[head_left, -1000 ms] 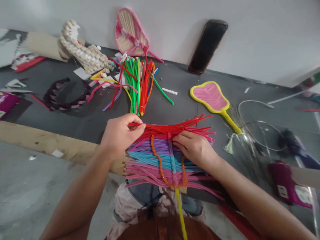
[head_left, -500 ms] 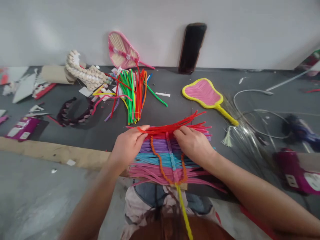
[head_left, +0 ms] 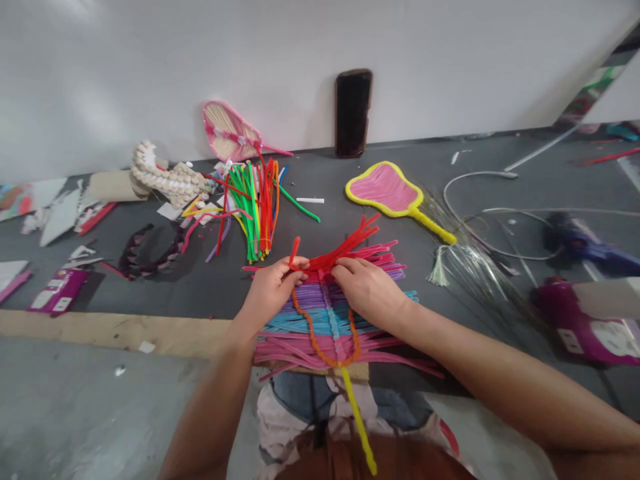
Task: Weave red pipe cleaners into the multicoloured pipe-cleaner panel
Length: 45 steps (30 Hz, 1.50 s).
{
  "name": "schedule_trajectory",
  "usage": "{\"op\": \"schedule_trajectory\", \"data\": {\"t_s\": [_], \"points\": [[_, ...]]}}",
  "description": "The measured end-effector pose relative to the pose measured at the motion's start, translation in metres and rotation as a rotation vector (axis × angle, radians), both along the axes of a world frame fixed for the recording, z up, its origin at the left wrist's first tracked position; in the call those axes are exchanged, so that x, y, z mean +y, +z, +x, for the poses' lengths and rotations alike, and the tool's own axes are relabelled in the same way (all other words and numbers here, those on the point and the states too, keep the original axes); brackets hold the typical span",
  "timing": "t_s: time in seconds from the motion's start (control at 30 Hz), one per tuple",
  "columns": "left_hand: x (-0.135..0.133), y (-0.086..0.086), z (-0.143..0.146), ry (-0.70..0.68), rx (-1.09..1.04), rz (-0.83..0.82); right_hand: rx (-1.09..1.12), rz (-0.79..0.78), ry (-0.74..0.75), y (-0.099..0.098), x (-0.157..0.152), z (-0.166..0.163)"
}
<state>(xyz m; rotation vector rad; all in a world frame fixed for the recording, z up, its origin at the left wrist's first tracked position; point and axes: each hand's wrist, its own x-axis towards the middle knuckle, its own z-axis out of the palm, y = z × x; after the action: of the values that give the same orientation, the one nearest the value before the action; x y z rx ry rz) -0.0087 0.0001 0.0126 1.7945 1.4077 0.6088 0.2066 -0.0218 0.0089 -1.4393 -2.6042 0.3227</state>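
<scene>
Crosswise, fuzzy stems [head_left: 320,322] in red, purple, blue, pink.

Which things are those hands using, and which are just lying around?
In use: red stems, purple stems, blue stems, pink stems, orange twisted outline, yellow stem.

Seemingly just around: yellow-rimmed pink fan, dark braided band, phone, tied bundle (maybe spares).

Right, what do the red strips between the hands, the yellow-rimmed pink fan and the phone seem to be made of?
Red strips: probably fuzzy chenille stems, being matte and soft-edged.
Pink fan: likely similar matte stems, showing close parallel lines.
Phone: perhaps glass-fronted; its dark face looks smooth.
</scene>
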Motion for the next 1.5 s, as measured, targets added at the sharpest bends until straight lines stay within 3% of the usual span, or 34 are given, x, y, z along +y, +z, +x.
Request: {"op": "schedule_trajectory", "data": {"t_s": [0.17,0.33,0.43,0.63,0.77,0.87,1.0,1.27,1.37,1.5], "points": [[0.003,-0.006,-0.004,-0.018,-0.130,-0.074,0.265,-0.047,-0.100,-0.004,0.005,0.005],[0.002,-0.002,-0.002,-0.145,-0.024,0.052,0.658,-0.266,-0.189,-0.004,0.009,0.013],[-0.001,0.000,-0.002,-0.183,0.003,0.117,0.660,-0.424,-0.175,0.003,0.012,0.017],[-0.005,-0.011,-0.004,-0.237,0.152,0.363,0.636,-0.532,-0.164,0.016,0.013,0.017],[-0.004,-0.020,-0.002,-0.156,0.282,0.527,0.912,-0.935,-0.291,0.019,0.005,0.016],[-0.002,-0.024,0.000,-0.194,0.321,0.584,1.178,-1.177,-0.448,0.023,-0.003,0.010],[0.000,-0.028,0.002,-0.222,0.343,0.613,1.403,-1.120,-0.606,0.025,-0.010,-0.002],[-0.001,-0.029,0.004,-0.243,0.359,0.573,1.460,-1.020,-0.671,0.012,-0.009,-0.011],[-0.001,-0.028,0.004,-0.242,0.352,0.555,1.336,-0.905,-0.627,0.008,-0.002,-0.009],[-0.001,-0.031,0.004,-0.234,0.341,0.544,0.857,-0.698,-0.415,0.013,0.015,-0.006]]}}
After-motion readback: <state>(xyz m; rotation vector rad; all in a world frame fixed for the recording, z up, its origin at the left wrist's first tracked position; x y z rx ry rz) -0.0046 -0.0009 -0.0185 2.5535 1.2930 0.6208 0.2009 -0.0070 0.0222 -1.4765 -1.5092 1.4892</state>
